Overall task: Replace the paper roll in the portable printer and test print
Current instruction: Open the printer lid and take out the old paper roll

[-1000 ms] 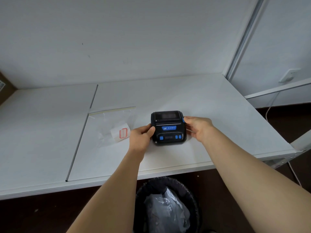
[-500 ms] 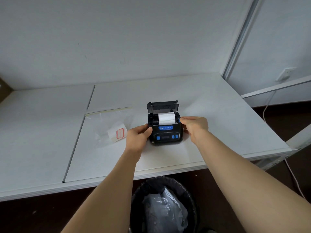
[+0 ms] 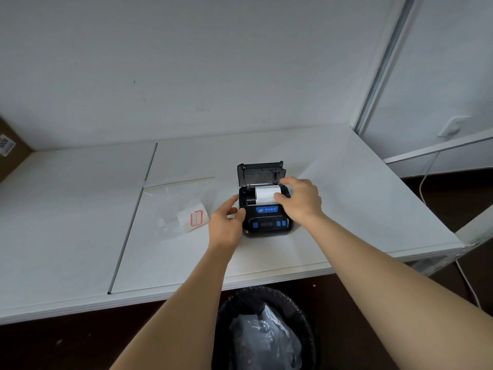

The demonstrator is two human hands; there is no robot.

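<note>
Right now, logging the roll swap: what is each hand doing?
Left hand: open, steadying the printer.
Right hand: fingers on the paper roll; grip cannot be told.

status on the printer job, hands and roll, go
Left hand open, steadying printer side. Right hand fingers on paper roll, not yet lifted. Lid up; zip bag lies left; nothing blocking.

White table (image 3: 346,188), pale wall (image 3: 186,62), dark floor (image 3: 53,348).
</note>
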